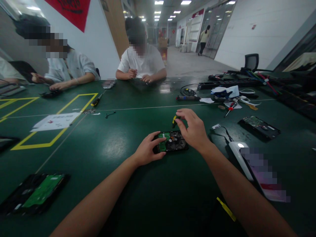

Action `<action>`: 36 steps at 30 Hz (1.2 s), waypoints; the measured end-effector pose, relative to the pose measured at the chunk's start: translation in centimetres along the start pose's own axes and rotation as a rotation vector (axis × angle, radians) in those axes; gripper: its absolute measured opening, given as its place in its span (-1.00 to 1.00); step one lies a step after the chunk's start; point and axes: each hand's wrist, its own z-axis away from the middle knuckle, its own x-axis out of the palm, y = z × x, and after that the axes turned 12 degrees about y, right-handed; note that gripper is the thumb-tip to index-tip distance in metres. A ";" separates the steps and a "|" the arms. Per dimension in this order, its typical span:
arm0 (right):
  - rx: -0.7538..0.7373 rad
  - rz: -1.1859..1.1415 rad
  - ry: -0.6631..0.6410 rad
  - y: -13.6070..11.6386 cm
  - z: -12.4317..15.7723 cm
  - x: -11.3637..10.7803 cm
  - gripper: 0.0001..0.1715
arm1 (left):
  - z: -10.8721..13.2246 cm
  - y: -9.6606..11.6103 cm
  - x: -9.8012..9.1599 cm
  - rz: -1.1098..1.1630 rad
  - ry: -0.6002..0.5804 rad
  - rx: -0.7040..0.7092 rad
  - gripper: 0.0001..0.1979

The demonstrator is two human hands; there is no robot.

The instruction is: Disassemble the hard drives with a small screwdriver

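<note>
A hard drive (175,144) lies on the green table with its green circuit board (165,135) facing up. My left hand (149,149) grips its left end, thumb along the near edge and fingers over the board. Above the drive's far edge, my right hand (194,128) pinches the top of a black-and-yellow screwdriver (174,121). The screwdriver stands roughly upright with its handle up. Whether its tip touches the drive is too small to tell.
A second hard drive (259,127) lies to the right, and another drive (37,194) at lower left. Beside my right forearm are a phone (269,177) and a white device (240,158). A red screwdriver (230,108) lies beyond. Two people sit across the table (118,177).
</note>
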 end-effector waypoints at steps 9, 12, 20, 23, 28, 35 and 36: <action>-0.038 0.026 -0.035 -0.4 -0.1 -0.1 -0.82 | 0.1 -0.3 0.1 -0.003 -0.005 0.005 -0.35; -0.007 0.011 0.011 -0.3 0.0 0.1 -0.84 | 0.0 -0.1 0.0 -0.001 0.000 0.006 -0.36; 0.007 0.058 0.048 -0.2 0.2 0.1 -0.88 | -0.1 0.0 0.0 0.000 0.004 0.011 -0.36; -0.023 0.083 0.010 -0.4 0.0 0.0 -0.83 | -0.1 0.1 -0.1 -0.002 -0.003 0.003 -0.36; -0.012 0.032 0.052 -0.3 0.0 0.1 -0.86 | -0.1 0.3 -0.3 0.001 -0.006 -0.009 -0.36; -0.008 0.078 0.027 -0.6 -0.1 -0.3 -0.84 | 0.0 0.0 -0.1 -0.002 -0.008 -0.004 -0.35; -0.012 0.081 0.027 -0.6 -0.1 -0.3 -0.80 | 0.0 -0.1 0.0 -0.002 -0.008 -0.005 -0.35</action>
